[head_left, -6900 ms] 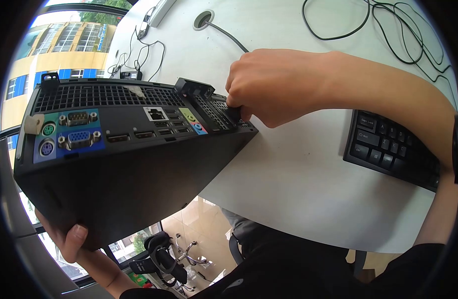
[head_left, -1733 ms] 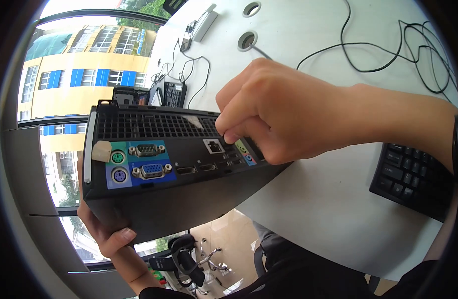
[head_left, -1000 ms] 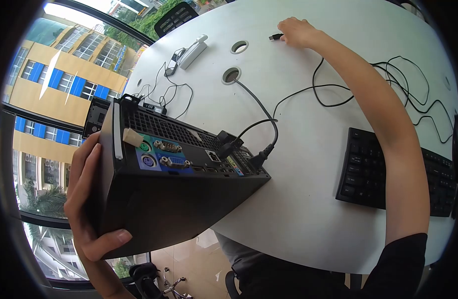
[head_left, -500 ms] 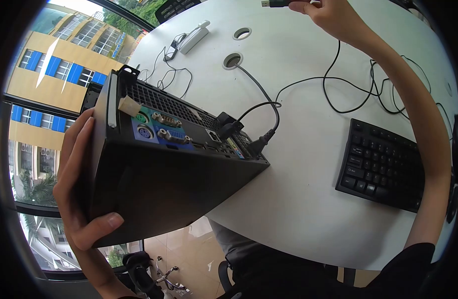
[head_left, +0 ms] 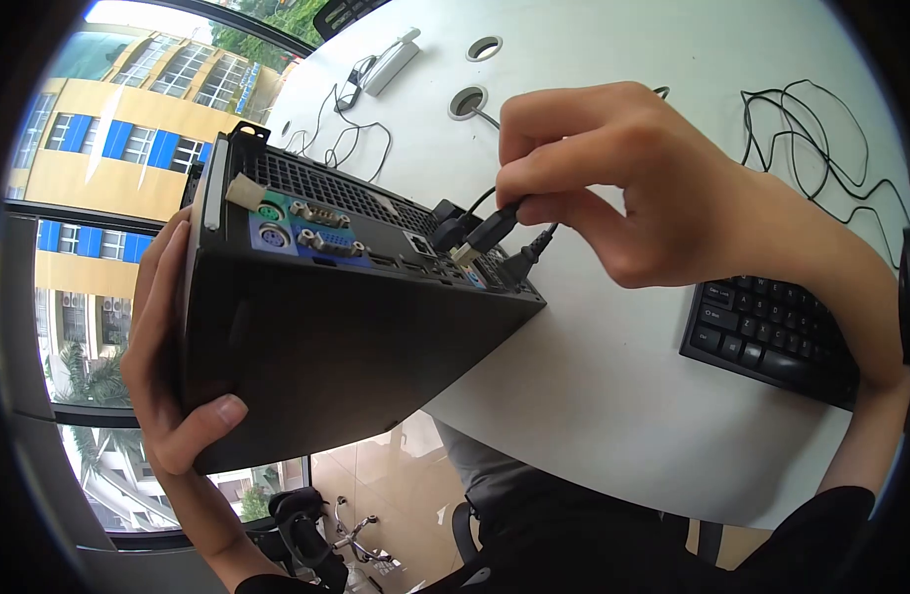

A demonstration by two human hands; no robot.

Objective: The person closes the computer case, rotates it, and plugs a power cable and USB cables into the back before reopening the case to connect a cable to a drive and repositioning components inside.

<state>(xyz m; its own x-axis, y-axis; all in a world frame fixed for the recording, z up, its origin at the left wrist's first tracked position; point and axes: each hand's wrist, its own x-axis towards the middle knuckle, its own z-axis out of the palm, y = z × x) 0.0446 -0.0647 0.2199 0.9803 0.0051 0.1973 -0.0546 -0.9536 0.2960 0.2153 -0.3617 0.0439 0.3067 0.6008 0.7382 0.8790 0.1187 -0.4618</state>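
Note:
A black desktop computer case stands tilted at the table's left edge, its back panel of ports turned upward. My left hand grips its left end, thumb on the near side and fingers round the far side. Pinched in my right hand is a black cable plug with a flat metal tip. That tip is right over the ports, close to a plug seated in the panel. A thick power plug sits in the panel's right end.
A black keyboard lies under my right forearm. Loose black cable is coiled at the right. Toward the back are a white power strip and two round cable holes. An office chair base stands on the floor.
My right hand has come down and left from the far edge of the table, bringing the cable plug to the back panel. My left hand keeps its hold on the computer case.

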